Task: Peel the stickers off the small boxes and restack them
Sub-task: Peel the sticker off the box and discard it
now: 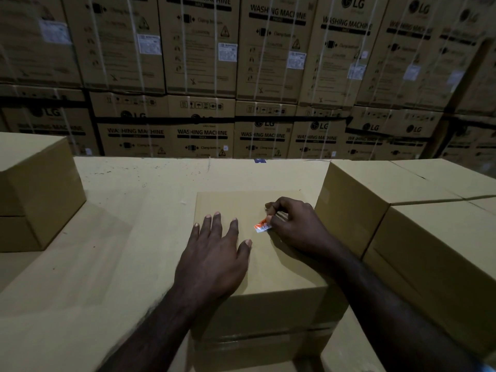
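Note:
A small plain cardboard box stands in front of me on a wide cardboard surface. My left hand lies flat on the box's top with fingers spread and straight. My right hand pinches a small orange and white sticker between thumb and fingers. The sticker's free end is curled up off the box top; whether its other end still sticks is hidden by the fingers.
Two stacked boxes stand at the left. A taller stack of boxes stands close to the right of my right hand. A wall of large washing machine cartons fills the background.

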Action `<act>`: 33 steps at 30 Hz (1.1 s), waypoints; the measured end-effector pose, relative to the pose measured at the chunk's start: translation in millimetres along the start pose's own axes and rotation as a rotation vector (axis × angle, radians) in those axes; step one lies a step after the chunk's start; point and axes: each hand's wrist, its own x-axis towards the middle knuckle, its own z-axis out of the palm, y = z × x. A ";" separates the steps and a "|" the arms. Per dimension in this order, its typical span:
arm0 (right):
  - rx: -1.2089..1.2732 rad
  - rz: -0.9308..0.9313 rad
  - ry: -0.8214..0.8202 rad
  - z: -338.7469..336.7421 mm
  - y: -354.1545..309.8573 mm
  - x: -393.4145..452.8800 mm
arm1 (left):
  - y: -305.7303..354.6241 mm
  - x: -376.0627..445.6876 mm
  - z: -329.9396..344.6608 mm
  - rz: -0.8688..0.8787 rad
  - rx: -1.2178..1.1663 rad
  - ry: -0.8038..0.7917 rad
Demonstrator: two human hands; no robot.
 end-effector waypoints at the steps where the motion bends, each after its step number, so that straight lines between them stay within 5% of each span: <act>1: 0.033 0.005 0.007 -0.8 -0.6 -0.6 | 0.0 0.1 -0.1 0.000 0.001 -0.001; 15: 0.308 0.099 -0.049 -6.5 -11.7 -10.1 | -0.5 -1.1 -0.4 -0.002 -0.002 -0.001; 26: 0.079 0.010 -0.099 -8.3 -5.8 -33.1 | 1.0 -2.2 -1.3 0.005 0.008 0.011; 33: 0.169 0.043 -0.165 3.7 -19.5 -36.0 | 1.4 -4.0 -4.1 0.011 0.018 -0.003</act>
